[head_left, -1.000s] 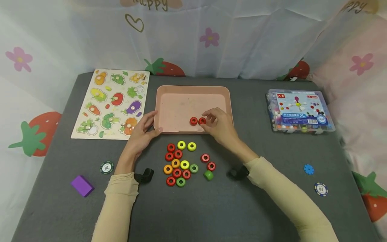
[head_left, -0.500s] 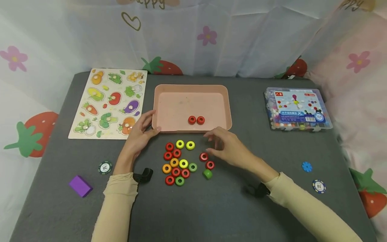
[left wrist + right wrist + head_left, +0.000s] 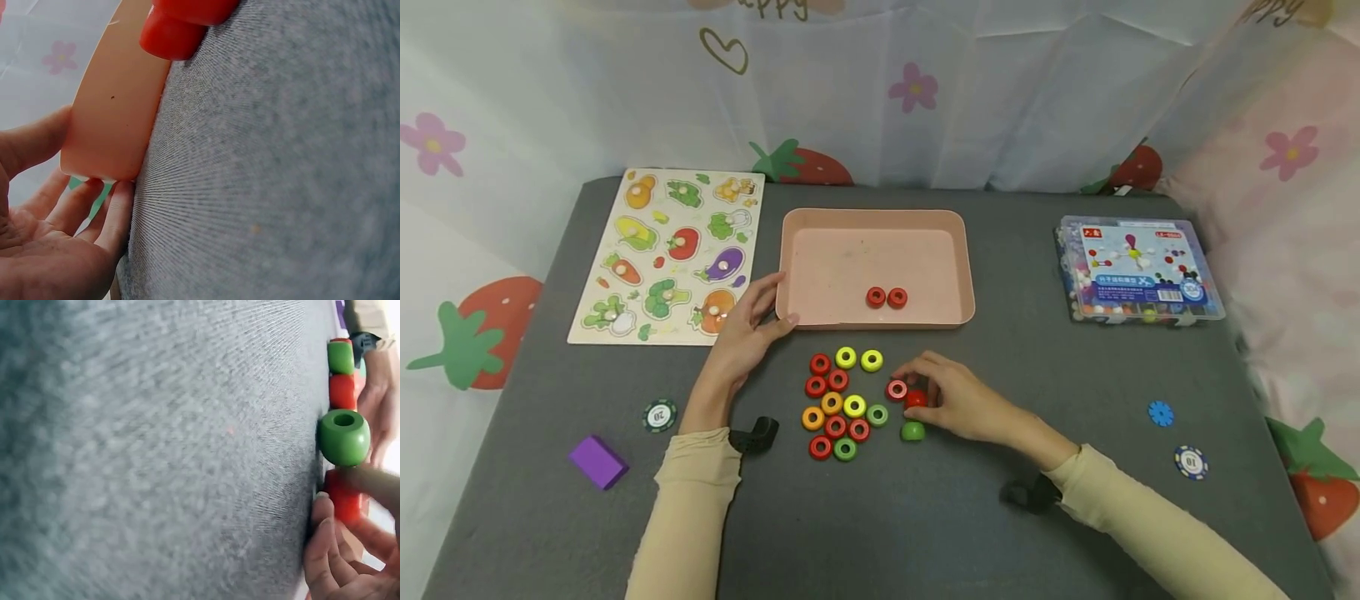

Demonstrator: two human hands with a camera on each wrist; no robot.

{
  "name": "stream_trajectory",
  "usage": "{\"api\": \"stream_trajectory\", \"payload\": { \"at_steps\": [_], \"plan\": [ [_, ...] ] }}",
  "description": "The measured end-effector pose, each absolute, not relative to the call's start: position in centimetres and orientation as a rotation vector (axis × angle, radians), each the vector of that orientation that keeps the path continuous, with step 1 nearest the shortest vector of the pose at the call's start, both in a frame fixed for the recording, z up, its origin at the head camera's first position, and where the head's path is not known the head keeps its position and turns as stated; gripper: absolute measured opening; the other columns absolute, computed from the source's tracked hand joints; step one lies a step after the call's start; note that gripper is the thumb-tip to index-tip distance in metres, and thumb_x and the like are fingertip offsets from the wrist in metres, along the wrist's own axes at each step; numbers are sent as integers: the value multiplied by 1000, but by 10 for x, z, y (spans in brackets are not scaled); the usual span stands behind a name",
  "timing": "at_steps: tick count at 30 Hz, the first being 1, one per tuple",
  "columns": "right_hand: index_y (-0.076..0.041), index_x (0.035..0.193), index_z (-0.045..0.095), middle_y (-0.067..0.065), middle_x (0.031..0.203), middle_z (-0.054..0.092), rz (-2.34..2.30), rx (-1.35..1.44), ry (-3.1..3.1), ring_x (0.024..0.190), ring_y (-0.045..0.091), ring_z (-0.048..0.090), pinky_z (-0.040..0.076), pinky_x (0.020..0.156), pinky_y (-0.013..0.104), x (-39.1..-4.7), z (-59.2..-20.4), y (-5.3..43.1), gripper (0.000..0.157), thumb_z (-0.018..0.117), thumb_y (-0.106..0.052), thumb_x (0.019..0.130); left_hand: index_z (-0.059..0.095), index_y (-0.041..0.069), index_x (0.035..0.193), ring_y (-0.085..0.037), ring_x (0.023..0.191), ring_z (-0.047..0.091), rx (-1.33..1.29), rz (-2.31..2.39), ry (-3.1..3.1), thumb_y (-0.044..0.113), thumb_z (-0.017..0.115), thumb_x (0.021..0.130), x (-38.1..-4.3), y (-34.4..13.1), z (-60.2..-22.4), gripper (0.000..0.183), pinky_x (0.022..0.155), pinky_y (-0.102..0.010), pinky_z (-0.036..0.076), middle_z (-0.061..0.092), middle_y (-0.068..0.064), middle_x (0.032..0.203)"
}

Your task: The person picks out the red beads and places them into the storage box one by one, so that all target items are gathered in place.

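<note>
My left hand (image 3: 741,346) holds the near left corner of the pink tray (image 3: 827,242), its thumb at the front wall and its fingers along the left side. In the left wrist view the fingertips (image 3: 124,190) touch the tray's end. My right hand (image 3: 962,402) pinches a red bead (image 3: 915,399) between thumb and fingers, low over the table. Right beside that bead lie another red bead (image 3: 897,390) and a green bead (image 3: 912,431) tipped on its side. Two red beads (image 3: 876,297) sit in the tray near its front wall.
Several red, orange, yellow (image 3: 854,406) and green beads lie in front of the tray. A vegetable puzzle board (image 3: 658,325) is at left, a plastic box (image 3: 1142,271) at right. Poker chips (image 3: 660,415), a purple block (image 3: 598,462) and a blue disc (image 3: 1161,413) lie farther out.
My right hand has left the red bead it set in the tray, moved back toward the beads on the right, and taken hold of another red bead. The left hand stays at the tray.
</note>
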State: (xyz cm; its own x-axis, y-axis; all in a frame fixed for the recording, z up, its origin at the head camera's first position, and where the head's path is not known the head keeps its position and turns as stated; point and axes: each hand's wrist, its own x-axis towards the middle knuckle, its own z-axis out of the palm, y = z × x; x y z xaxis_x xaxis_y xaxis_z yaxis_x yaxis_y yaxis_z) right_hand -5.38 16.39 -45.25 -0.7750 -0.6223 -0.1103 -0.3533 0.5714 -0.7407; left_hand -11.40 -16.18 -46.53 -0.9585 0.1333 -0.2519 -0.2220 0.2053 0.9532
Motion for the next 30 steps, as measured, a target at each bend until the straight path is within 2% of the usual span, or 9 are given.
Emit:
{"api": "stream_trajectory", "payload": {
  "at_steps": [4, 10, 14, 19, 22, 27, 30],
  "plan": [
    [-12, 115, 69, -3, 101, 63, -1058, -807, 2495, 72, 6, 54, 49, 66, 24, -57, -454, 163, 30, 79, -14, 87, 32, 25, 156, -23, 144, 40, -86, 1819, 2196, 16, 66, 97, -114, -161, -465, 69, 107, -50, 40, 37, -1, 161],
    [-10, 109, 73, -3, 95, 68, -1237, -786, 2598, 70, 9, 58, 49, 64, 26, -72, -447, 164, 28, 82, -10, 83, 32, 24, 156, -23, 145, 38, -98, 1822, 2191, 15, 66, 97, -113, -162, -465, 69, 110, -51, 37, 35, -2, 161],
    [-8, 112, 74, 1, 93, 68, -1400, -723, 2650, 75, 14, 63, 52, 67, 31, -91, -436, 165, 28, 78, -3, 85, 32, 24, 156, -24, 144, 40, -99, 1823, 2189, 16, 66, 97, -113, -163, -465, 69, 109, -51, 38, 35, -2, 161],
    [-8, 123, 69, 8, 104, 69, -1369, -582, 2671, 89, 22, 65, 53, 78, 39, -117, -424, 166, 29, 66, -3, 95, 32, 25, 156, -24, 143, 40, -102, 1817, 2188, 16, 66, 97, -113, -163, -465, 69, 108, -51, 39, 35, -1, 161],
    [-6, 123, 66, 9, 108, 69, -1268, -521, 2663, 94, 25, 63, 50, 81, 41, -130, -422, 164, 27, 63, -4, 96, 32, 24, 156, -24, 144, 40, -100, 1813, 2193, 16, 66, 97, -113, -163, -465, 69, 108, -50, 40, 35, -1, 161],
    [-6, 112, 68, 8, 103, 70, -1128, -434, 2697, 88, 24, 62, 48, 78, 37, -142, -429, 158, 16, 64, -6, 96, 32, 24, 156, -24, 142, 42, -96, 1830, 2181, 16, 66, 97, -114, -162, -465, 68, 106, -50, 41, 35, -2, 162],
    [-6, 109, 71, 8, 100, 69, -1075, -420, 2721, 84, 22, 61, 48, 75, 36, -146, -435, 154, 15, 67, -7, 95, 33, 24, 156, -24, 142, 42, -100, 1831, 2179, 15, 66, 97, -114, -162, -465, 68, 107, -50, 41, 35, -2, 162]
  ]
}}
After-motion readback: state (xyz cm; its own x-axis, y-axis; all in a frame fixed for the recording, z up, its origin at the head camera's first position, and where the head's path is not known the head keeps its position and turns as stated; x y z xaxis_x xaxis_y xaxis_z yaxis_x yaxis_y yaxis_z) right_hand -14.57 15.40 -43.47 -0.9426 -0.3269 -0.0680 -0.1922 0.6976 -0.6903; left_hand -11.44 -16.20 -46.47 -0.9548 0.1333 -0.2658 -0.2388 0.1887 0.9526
